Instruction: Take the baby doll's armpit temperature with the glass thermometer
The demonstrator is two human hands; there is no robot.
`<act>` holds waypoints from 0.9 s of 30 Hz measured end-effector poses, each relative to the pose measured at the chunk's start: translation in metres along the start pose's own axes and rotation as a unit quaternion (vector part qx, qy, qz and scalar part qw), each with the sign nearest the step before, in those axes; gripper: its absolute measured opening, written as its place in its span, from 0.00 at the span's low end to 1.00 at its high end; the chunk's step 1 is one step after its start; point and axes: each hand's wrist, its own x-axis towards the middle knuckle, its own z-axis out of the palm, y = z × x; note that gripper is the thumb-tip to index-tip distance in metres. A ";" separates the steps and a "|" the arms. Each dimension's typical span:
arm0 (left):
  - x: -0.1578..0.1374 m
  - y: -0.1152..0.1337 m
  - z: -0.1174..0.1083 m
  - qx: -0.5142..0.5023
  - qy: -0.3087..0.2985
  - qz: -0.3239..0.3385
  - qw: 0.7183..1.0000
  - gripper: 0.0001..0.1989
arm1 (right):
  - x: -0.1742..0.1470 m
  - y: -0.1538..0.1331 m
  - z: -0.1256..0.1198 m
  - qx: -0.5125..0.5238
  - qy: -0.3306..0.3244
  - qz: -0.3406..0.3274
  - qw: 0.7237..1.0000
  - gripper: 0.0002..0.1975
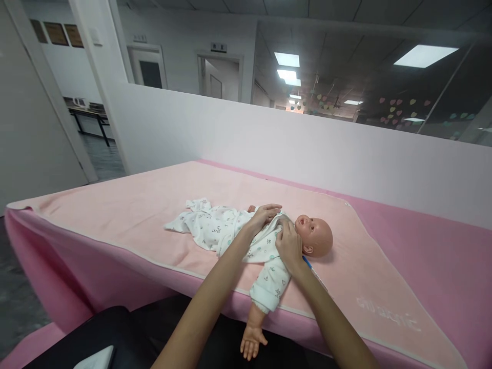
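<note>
A baby doll [317, 238] lies on its back, head to the right, mouth open. It wears a white printed baby romper [215, 225], whose leg ends lie flat to the left. At the doll's chest, my left hand [264, 217] rests on the fabric with its fingers stretched out and its thumb hidden. My right hand [289, 243] is closed by the neck, fingers curled on the romper's collar, which is bunched up between both hands. The doll's near arm is in a sleeve [271, 284], and its bare hand [253, 341] hangs over the table edge.
A pink blanket [126, 205] covers the table over a darker pink cloth [434, 246]. A blue-ended pen or thin stick [307, 262] lies under my right forearm. Behind stands a white low wall [307, 138] with glass above. A white object [95, 359] is at the lower left.
</note>
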 end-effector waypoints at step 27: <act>-0.016 0.014 0.002 0.227 -0.116 0.020 0.967 0.13 | -0.009 0.002 0.009 0.260 0.193 0.052 0.945 0.12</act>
